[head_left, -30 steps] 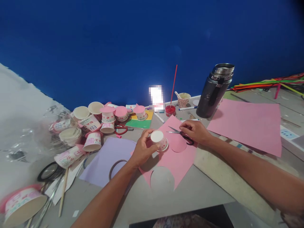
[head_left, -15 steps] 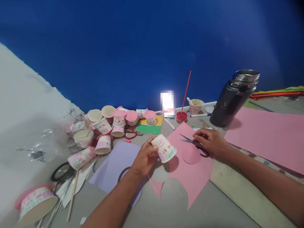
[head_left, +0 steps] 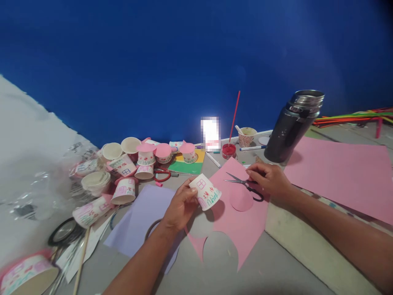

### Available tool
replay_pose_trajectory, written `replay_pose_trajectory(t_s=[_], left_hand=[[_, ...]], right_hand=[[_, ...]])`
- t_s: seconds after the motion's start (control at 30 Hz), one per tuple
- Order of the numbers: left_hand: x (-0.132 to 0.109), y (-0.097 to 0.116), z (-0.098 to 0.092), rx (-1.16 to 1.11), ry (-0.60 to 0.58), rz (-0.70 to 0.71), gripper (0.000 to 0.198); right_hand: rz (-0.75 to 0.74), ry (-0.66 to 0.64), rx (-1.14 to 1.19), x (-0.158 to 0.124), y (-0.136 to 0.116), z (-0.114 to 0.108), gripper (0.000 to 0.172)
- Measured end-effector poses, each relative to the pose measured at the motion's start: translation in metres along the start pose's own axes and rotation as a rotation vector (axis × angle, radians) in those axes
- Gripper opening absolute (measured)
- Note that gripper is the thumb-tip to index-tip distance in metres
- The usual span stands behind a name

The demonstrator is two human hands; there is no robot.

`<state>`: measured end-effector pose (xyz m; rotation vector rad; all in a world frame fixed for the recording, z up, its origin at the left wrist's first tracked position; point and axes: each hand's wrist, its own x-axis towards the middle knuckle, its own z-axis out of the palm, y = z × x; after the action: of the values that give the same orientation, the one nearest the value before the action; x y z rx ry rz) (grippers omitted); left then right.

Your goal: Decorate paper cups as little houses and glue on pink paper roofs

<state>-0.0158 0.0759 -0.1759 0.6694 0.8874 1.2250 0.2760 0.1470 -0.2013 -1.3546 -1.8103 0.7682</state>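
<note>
Remotely, through the head view, I see the left hand (head_left: 181,207) wrapped around a white paper cup (head_left: 206,193), thumb on the near side. The cup is upside down and tilted, lifted just off the grey tabletop (head_left: 221,272), its wide rim toward the lower right. I judge that grip is chosen to show the drawn side: a window, red flowers and green grass run along it uncovered, the grass nearest the rim.

My view of the right hand (head_left: 268,180) is less decisive. Its thumb and fingers are drawn close together beside the pivot of the black-handled scissors (head_left: 243,182), whose blades stand slightly apart; whether it grips or only touches them, I cannot tell. Under the scissors, a pink paper disc (head_left: 241,201) lies on a pink paper sheet (head_left: 242,233) with a rounded bite in its near edge. Lying there, the scissors probably stay handy.

To the left I have a lavender sheet (head_left: 135,225), and beyond it a heap of decorated cups (head_left: 124,191), perhaps pushed aside to leave working room. Three capped cups (head_left: 188,155) stand at the back wearing pink tops, and a thermos (head_left: 285,135) stands behind the right hand, apparently out of its way.
</note>
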Motion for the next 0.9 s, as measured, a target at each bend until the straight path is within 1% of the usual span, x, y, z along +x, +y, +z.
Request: replay_pose_trajectory(t_s=[0.1, 0.17, 0.27, 0.37, 0.43, 0.53, 0.6, 0.67, 0.7, 0.77, 0.83, 0.9], left_hand=[[-0.001, 0.002, 0.003, 0.039, 0.004, -0.005, 0.039], [-0.001, 0.003, 0.005, 0.054, 0.023, -0.012, 0.040], [0.000, 0.003, 0.006, 0.089, 0.045, -0.012, 0.043], [0.001, 0.000, 0.004, 0.159, 0.065, 0.043, 0.044], [0.000, -0.005, 0.004, 0.257, 0.101, 0.122, 0.045], [-0.003, -0.011, 0.005, 0.476, 0.155, 0.263, 0.049], [-0.005, -0.015, 0.007, 0.636, 0.152, 0.343, 0.049], [-0.007, -0.018, 0.009, 0.774, 0.123, 0.384, 0.048], [-0.007, -0.020, 0.010, 0.823, 0.108, 0.380, 0.051], [-0.007, -0.022, 0.009, 0.868, 0.097, 0.327, 0.063], [-0.007, -0.024, 0.007, 0.868, 0.104, 0.260, 0.081], [-0.007, -0.025, 0.003, 0.860, 0.111, 0.230, 0.091]], right_hand=[[0.016, 0.067, -0.021, 0.004, 0.000, -0.008, 0.026], [0.029, 0.095, -0.139, 0.010, 0.001, -0.018, 0.026], [0.046, 0.121, -0.401, 0.018, 0.003, -0.033, 0.027], [0.089, 0.110, -0.504, 0.025, 0.005, -0.042, 0.028], [0.108, 0.072, -0.561, 0.027, 0.005, -0.045, 0.027], [0.120, -0.015, -0.634, 0.027, 0.005, -0.047, 0.026], [0.108, -0.090, -0.669, 0.025, 0.006, -0.048, 0.025], [0.083, -0.168, -0.700, 0.024, 0.008, -0.051, 0.025], [0.071, -0.203, -0.715, 0.023, 0.009, -0.052, 0.024], [0.056, -0.252, -0.742, 0.022, 0.011, -0.054, 0.024], [0.058, -0.275, -0.760, 0.021, 0.010, -0.056, 0.019], [0.076, -0.279, -0.770, 0.021, 0.007, -0.058, 0.014]])
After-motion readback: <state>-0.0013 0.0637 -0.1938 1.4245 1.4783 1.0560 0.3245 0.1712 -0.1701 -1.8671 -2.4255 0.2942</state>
